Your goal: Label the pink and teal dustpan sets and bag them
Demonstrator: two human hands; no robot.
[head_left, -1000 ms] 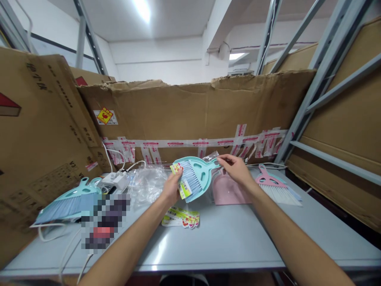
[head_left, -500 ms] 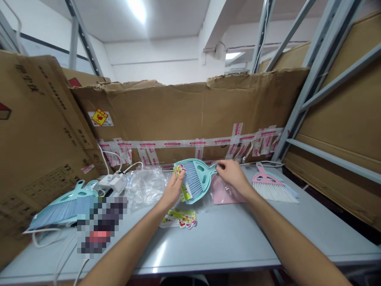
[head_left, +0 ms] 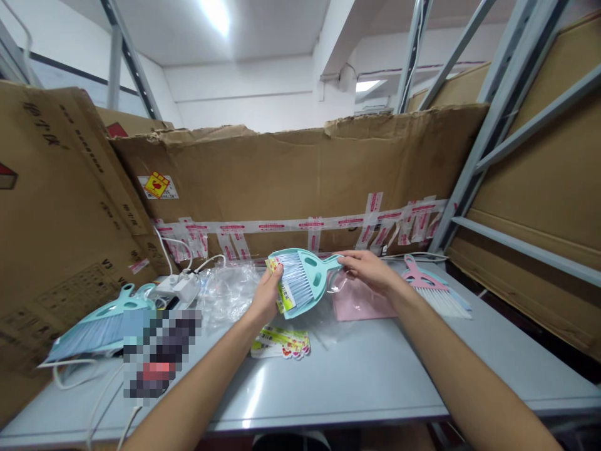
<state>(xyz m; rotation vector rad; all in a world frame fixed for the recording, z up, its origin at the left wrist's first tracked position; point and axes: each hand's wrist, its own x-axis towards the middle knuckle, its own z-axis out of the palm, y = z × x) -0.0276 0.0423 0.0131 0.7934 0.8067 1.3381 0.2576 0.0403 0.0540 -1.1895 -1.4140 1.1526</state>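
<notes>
Here, your left hand (head_left: 267,295) pinches the tag (head_left: 287,296) against the brush (head_left: 297,277); your right hand (head_left: 369,269) pinches the handle (head_left: 332,262).

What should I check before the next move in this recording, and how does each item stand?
1. Left hand holding the label card end of the teal brush-and-dustpan set: ok.
2. Right hand on the set's handle end: ok.
3. Other label cards lying on the table: ok.
4. Pink dustpan fully visible: not ok, the right arm covers part.
5. Set free of clear film: cannot tell.
</notes>
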